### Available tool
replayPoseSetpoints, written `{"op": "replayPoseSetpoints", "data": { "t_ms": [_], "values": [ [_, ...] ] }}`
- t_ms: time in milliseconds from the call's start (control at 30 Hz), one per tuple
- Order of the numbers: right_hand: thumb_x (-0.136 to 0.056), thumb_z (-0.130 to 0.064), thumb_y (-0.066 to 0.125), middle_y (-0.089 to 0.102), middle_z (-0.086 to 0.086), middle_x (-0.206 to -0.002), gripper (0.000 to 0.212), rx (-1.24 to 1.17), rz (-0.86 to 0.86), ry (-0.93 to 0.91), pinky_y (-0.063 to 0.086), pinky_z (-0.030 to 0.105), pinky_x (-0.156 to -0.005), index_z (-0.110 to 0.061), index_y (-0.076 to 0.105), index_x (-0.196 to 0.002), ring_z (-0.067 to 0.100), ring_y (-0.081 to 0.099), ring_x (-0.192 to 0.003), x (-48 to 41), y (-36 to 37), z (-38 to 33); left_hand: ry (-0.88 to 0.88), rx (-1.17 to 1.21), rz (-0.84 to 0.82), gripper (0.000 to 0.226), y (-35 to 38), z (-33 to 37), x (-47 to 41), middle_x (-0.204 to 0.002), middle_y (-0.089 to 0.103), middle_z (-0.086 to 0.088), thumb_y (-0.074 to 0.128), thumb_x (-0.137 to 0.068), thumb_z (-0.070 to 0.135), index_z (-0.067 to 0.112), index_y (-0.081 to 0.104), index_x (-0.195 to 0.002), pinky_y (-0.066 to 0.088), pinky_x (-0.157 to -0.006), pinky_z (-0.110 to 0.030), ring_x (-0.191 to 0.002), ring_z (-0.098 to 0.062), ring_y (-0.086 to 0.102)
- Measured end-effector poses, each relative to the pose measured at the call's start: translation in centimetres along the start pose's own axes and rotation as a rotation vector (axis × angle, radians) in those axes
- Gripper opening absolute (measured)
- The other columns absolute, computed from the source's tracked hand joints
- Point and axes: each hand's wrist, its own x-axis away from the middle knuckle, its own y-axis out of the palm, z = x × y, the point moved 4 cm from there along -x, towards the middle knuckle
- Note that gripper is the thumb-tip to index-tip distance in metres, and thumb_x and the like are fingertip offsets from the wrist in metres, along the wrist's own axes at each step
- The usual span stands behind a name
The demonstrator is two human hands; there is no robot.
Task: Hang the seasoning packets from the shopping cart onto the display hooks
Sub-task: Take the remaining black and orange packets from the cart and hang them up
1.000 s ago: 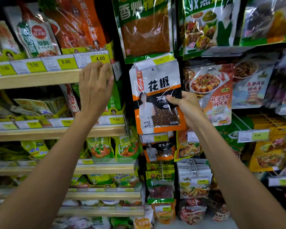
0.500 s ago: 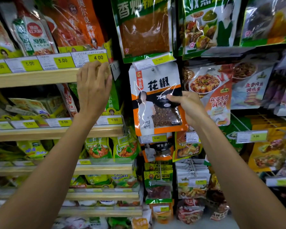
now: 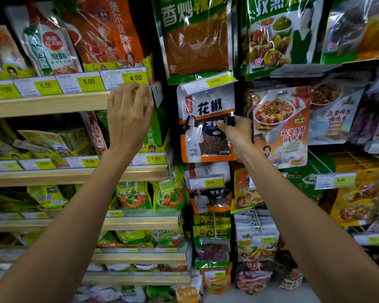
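Observation:
A white, orange and black peppercorn seasoning packet (image 3: pixel 202 106) hangs upright in the hook column, its top edge tucked behind a yellow 3.50 price tag (image 3: pixel 208 83). My right hand (image 3: pixel 239 130) pinches the packet's right edge at mid height, thumb on the front. The hook itself is hidden behind the tag and the packet. My left hand (image 3: pixel 127 115) is raised to the left of the packet, back toward me, its loosely bent fingertips at the end of the wooden shelf (image 3: pixel 46 103). It holds nothing that I can see. The shopping cart is out of view.
Large chili packets (image 3: pixel 195 38) hang right above the tag. More of the same peppercorn packets (image 3: pixel 208 193) hang below under a 6.00 tag. Mapo tofu sauce packets (image 3: pixel 280 125) hang close on the right. Wooden shelves full of yellow-green packets (image 3: pixel 134 195) fill the left.
The peppercorn packet has gone back toward the display and now hangs straighter under the 3.50 tag, with my right hand still on its edge. My left hand has hardly moved.

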Motion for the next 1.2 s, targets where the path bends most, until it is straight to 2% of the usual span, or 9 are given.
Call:
{"op": "replayPoseSetpoints", "data": {
  "t_ms": [100,300,567,633,700,800,967,1100,1200],
  "values": [
    [-0.087,-0.017,0.071,0.071,0.016,-0.098,0.013,0.011,0.031,-0.013,0.052,0.037,-0.080,-0.006,0.066,-0.090,0.025,0.066,-0.090,-0.4,0.6,0.6,0.006,0.004,-0.013,0.032,-0.1,0.0,0.0,-0.113,0.060,-0.023,0.045,-0.102,0.022,-0.001,0.059,-0.119,0.039,-0.094,-0.045,-0.107,-0.039,0.056],
    [-0.085,-0.021,0.073,0.069,0.012,-0.103,0.028,0.078,0.111,-0.016,0.043,0.025,-0.075,-0.001,0.066,-0.104,0.022,0.063,-0.096,-0.1,0.3,0.8,0.017,0.020,-0.062,0.033,-0.3,-0.2,0.0,-0.116,0.059,-0.022,0.044,-0.102,0.022,0.000,0.057,-0.122,0.040,-0.096,-0.046,-0.110,-0.039,0.055],
    [-0.095,-0.008,0.056,0.061,0.017,-0.120,0.033,0.201,0.110,-0.141,0.045,0.039,-0.100,0.002,0.053,-0.127,0.027,0.056,-0.115,4.9,-2.3,0.1,-0.010,0.063,-0.058,0.029,-1.9,1.0,0.2,-0.120,0.059,-0.022,0.045,-0.100,0.013,-0.004,0.056,-0.121,0.038,-0.101,-0.044,-0.112,-0.039,0.054],
    [-0.098,-0.011,0.053,0.062,0.014,-0.116,0.029,0.199,0.086,-0.168,0.047,0.033,-0.096,0.000,0.055,-0.125,0.023,0.057,-0.108,6.6,-3.5,0.3,-0.033,0.090,-0.038,0.026,-2.5,2.3,0.6,-0.117,0.060,-0.022,0.046,-0.099,0.010,-0.005,0.058,-0.117,0.041,-0.098,-0.045,-0.109,-0.039,0.056],
    [-0.100,-0.015,0.051,0.062,0.006,-0.107,0.026,0.197,0.082,-0.184,0.045,0.014,-0.083,-0.004,0.059,-0.121,0.013,0.057,-0.095,8.6,-5.6,1.0,-0.069,0.135,-0.052,0.026,-2.8,4.3,1.5,-0.114,0.061,-0.024,0.046,-0.098,0.009,-0.006,0.059,-0.114,0.042,-0.095,-0.045,-0.107,-0.040,0.057],
    [-0.102,-0.023,0.049,0.059,-0.005,-0.097,0.024,0.205,0.105,-0.137,0.042,0.007,-0.069,-0.012,0.062,-0.119,-0.001,0.053,-0.076,12.1,-10.1,3.6,-0.164,0.271,-0.116,0.025,-3.3,8.9,3.9,-0.111,0.061,-0.025,0.046,-0.098,0.008,-0.008,0.060,-0.112,0.044,-0.090,-0.047,-0.103,-0.042,0.058],
    [-0.102,-0.026,0.047,0.067,0.009,-0.086,0.024,0.258,0.150,0.057,0.049,0.037,-0.070,-0.014,0.065,-0.111,0.025,0.063,-0.082,18.9,-22.1,10.9,-0.318,0.584,-0.386,0.027,-4.1,22.0,10.3,-0.106,0.062,-0.024,0.043,-0.099,0.010,-0.008,0.060,-0.108,0.046,-0.084,-0.050,-0.097,-0.042,0.058],
    [-0.100,-0.015,0.049,0.069,0.016,-0.082,0.026,0.300,0.290,0.255,0.048,0.039,-0.073,0.000,0.068,-0.093,0.029,0.064,-0.079,25.5,-34.7,17.1,-0.566,0.898,-0.713,0.032,-5.9,35.4,17.0,-0.099,0.062,-0.022,0.039,-0.102,0.016,-0.006,0.062,-0.107,0.045,-0.078,-0.047,-0.093,-0.037,0.058],
    [-0.100,-0.015,0.049,0.062,0.010,-0.064,0.031,0.350,0.398,0.380,0.043,0.037,-0.063,0.003,0.061,-0.079,0.024,0.059,-0.063,31.2,-44.7,20.6,-0.638,1.044,-0.936,0.026,-8.6,45.9,21.7,-0.088,0.066,-0.024,0.043,-0.100,0.007,-0.007,0.064,-0.098,0.047,-0.074,-0.044,-0.083,-0.035,0.062]
  ]
}}
